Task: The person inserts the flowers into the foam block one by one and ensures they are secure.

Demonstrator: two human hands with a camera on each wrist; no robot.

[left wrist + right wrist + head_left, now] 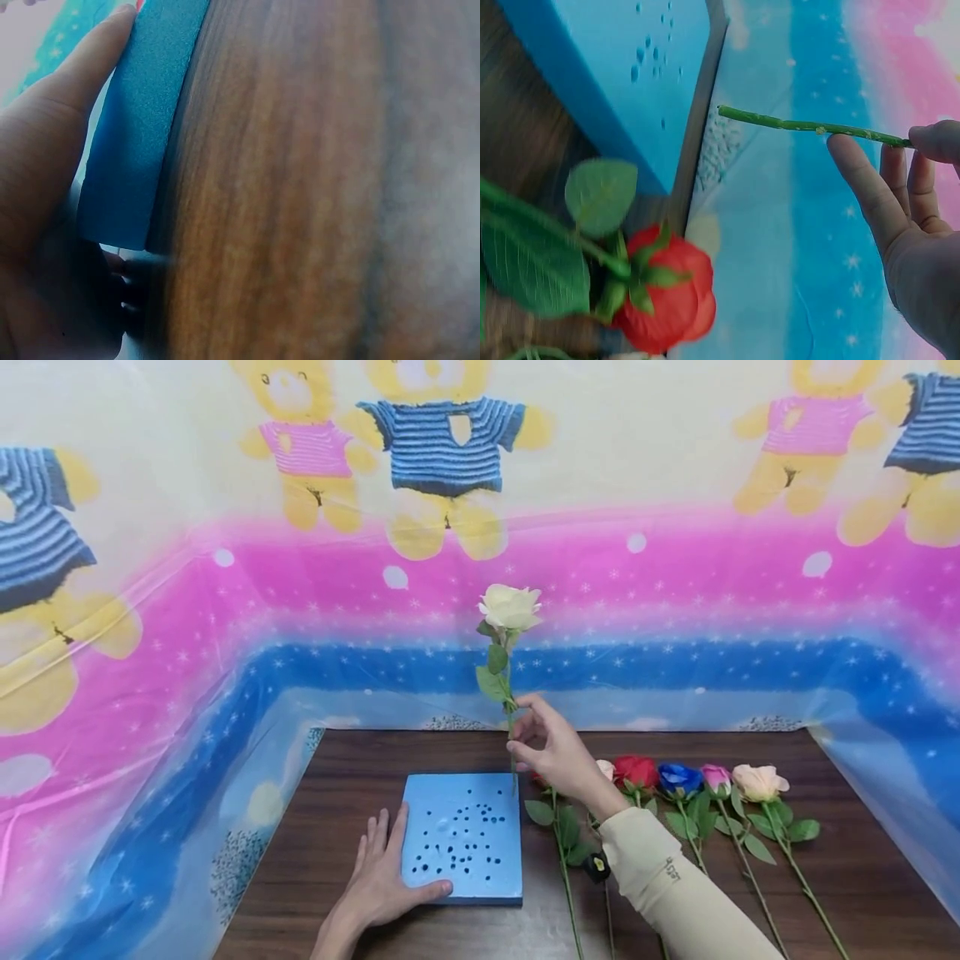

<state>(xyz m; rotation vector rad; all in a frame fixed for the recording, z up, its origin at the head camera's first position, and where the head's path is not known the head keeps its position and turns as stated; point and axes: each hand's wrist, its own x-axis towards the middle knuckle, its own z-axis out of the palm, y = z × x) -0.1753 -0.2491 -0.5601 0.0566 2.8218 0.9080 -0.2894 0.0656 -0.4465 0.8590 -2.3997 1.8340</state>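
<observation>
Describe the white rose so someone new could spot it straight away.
On the brown table lies a holed blue block. Near its far right corner, the right hand holds the white rose upright by the stem, the only flower raised off the table.

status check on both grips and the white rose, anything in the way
Right grip pinching white rose by the stem, bloom up. Left grip touching blue block. Stem end free of block, nothing seen between them.

And here, near the cuff of the beige right sleeve (686,902), 1 small line of dark lettering (670,870) is spotted, too small to be read with certainty.
</observation>
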